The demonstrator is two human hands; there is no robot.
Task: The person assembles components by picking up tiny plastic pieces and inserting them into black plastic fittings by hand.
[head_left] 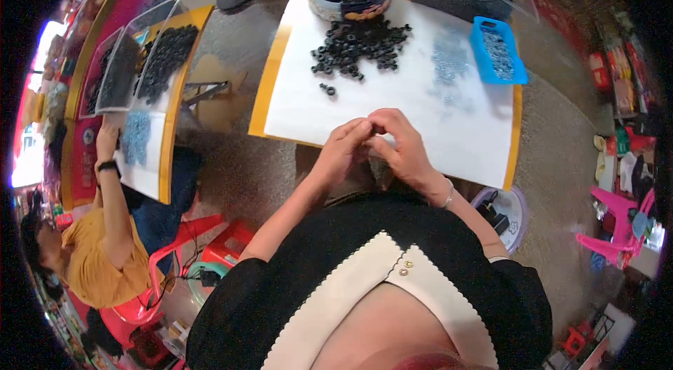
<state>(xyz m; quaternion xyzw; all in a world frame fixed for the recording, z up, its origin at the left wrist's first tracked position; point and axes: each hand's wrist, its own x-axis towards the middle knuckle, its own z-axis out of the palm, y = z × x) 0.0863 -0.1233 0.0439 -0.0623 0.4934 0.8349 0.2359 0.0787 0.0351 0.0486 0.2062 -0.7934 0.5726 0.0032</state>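
My left hand point(343, 148) and my right hand point(402, 151) meet just above the near edge of the white-topped table point(413, 121). Fingertips of both are pinched together. Whatever sits between them is small, dark and mostly hidden, so I cannot make it out. Beyond the hands lies a loose pile of small black ring-shaped parts point(361, 48). Two or so of these black parts point(328, 90) lie apart, nearer to me. To the right, small shiny silvery pieces point(452, 62) are spread over the white surface.
A round tub point(329, 9) of black parts stands at the table's far edge. On the right sits a blue basket point(520, 69) of silvery pieces, with a clear bin point(456, 2) behind. At left, a co-worker in a yellow top point(105, 254) reaches over another table point(151, 177).
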